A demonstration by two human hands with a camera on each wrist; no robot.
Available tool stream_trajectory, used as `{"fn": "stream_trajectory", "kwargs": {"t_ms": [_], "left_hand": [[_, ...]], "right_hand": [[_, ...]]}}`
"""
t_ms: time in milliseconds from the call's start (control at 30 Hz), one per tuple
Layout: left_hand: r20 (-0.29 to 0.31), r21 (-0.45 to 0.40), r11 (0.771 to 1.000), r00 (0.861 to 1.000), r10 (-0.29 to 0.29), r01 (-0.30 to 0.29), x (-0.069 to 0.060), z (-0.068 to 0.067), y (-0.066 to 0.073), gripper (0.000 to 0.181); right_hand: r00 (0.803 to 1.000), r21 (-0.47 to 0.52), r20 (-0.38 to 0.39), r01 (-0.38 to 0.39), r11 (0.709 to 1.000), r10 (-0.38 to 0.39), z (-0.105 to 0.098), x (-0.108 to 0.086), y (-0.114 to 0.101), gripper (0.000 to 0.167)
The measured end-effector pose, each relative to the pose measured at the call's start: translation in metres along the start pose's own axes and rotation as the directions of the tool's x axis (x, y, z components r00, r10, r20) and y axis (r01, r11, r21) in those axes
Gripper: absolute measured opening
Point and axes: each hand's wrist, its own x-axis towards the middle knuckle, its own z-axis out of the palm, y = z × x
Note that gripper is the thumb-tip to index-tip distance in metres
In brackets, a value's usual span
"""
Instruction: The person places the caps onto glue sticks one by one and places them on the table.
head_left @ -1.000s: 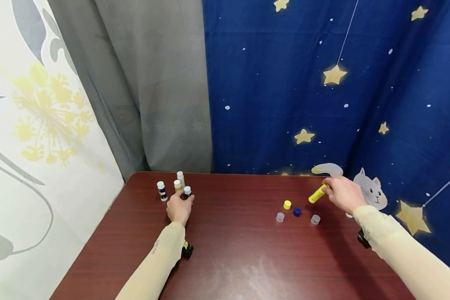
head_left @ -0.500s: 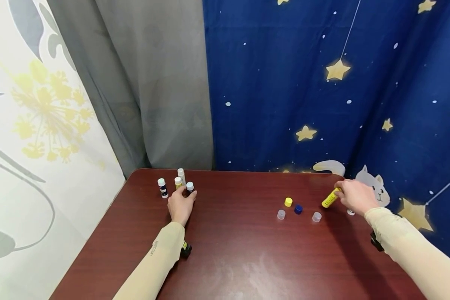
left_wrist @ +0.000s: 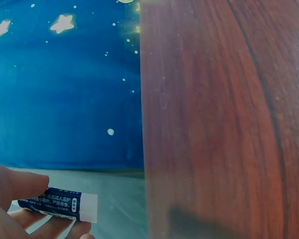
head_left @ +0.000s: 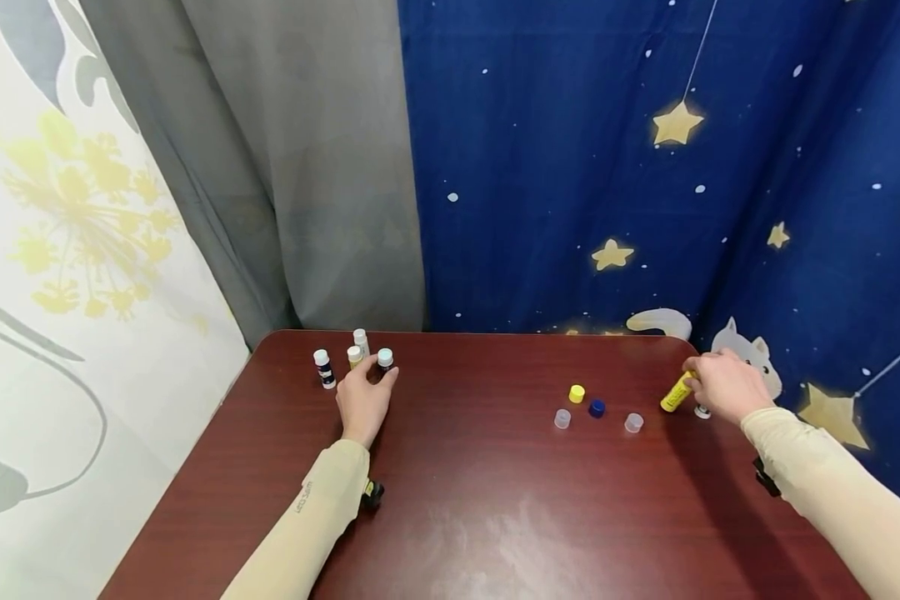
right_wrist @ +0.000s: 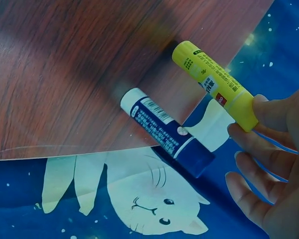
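Note:
My left hand [head_left: 366, 404] holds a dark blue glue stick [left_wrist: 55, 203], white end up, at the table's back left. Around it stand another dark blue glue stick [head_left: 325, 369], a yellow one [head_left: 355, 356] partly behind my fingers, and a white one [head_left: 362, 340]. At the back right, my right hand [head_left: 731, 387] pinches the upper end of a yellow glue stick [right_wrist: 214, 82], slightly tilted. Beside that one, apart from it, a blue glue stick [right_wrist: 164, 129] with a white lower end stands on the table. Whether the yellow stick touches the tabletop, I cannot tell.
Loose caps lie right of centre on the brown table [head_left: 480, 483]: a yellow cap [head_left: 577, 393], a blue cap [head_left: 597, 408], a clear cap [head_left: 562, 418] and another clear cap [head_left: 633, 422]. Curtains [head_left: 540, 167] hang behind the back edge.
My right hand has carried the yellow glue stick to the right and lowered it beside the standing blue one. My left hand stays at its glue stick, shifting only slightly.

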Motion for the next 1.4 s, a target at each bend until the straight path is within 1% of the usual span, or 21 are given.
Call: {"fn": "stream_trajectory", "kwargs": {"t_ms": [133,333,500,667,800,933,1033,1167,1233,1333,1400], "left_hand": [[-0.006,0.007,0.999,0.999,0.036,-0.036,-0.003,-0.002,0.007,0.035],[-0.006,0.016,0.996,0.996,0.093,-0.093,-0.010,-0.003,0.016,0.034],[-0.024,0.010,0.991,0.991,0.134,-0.134,-0.014,-0.005,0.019,0.034],[-0.019,0.020,0.984,0.984,0.179,-0.179,-0.017,-0.007,0.022,0.034],[-0.009,0.026,0.982,0.982,0.189,-0.189,-0.021,-0.008,0.025,0.036],[-0.008,0.015,0.979,0.979,0.203,-0.203,-0.025,-0.009,0.029,0.036],[-0.018,0.019,0.972,0.972,0.234,-0.233,-0.028,-0.010,0.029,0.035],[-0.036,0.044,0.958,0.958,0.286,-0.284,-0.029,-0.010,0.028,0.036],[-0.040,0.051,0.952,0.952,0.303,-0.301,-0.028,-0.010,0.029,0.038],[-0.043,0.050,0.949,0.948,0.314,-0.312,-0.028,-0.011,0.032,0.038],[-0.039,0.046,0.950,0.950,0.310,-0.308,-0.028,-0.012,0.034,0.036]], "right_hand": [[1.000,-0.014,-0.019,0.006,1.000,-0.007,0.001,-0.001,0.003,0.019],[1.000,-0.012,-0.016,-0.004,1.000,0.004,0.003,-0.005,0.005,0.019],[1.000,-0.012,-0.008,-0.016,1.000,0.016,0.007,-0.006,0.008,0.019],[1.000,-0.008,-0.015,-0.022,1.000,0.022,0.007,-0.005,0.010,0.020],[1.000,-0.004,-0.016,-0.017,1.000,0.017,0.007,-0.005,0.011,0.020],[1.000,-0.009,-0.021,-0.011,1.000,0.011,0.005,-0.006,0.009,0.019],[1.000,-0.005,-0.010,-0.015,1.000,0.015,0.004,-0.006,0.007,0.019],[0.999,0.001,0.020,-0.027,1.000,0.027,0.002,-0.005,0.006,0.020],[0.999,0.002,0.038,-0.032,0.999,0.032,0.001,-0.003,0.006,0.020],[0.998,0.000,0.059,-0.035,0.999,0.035,0.000,0.000,0.006,0.020],[0.998,-0.001,0.058,-0.036,0.999,0.036,-0.001,0.003,0.005,0.022]]}}
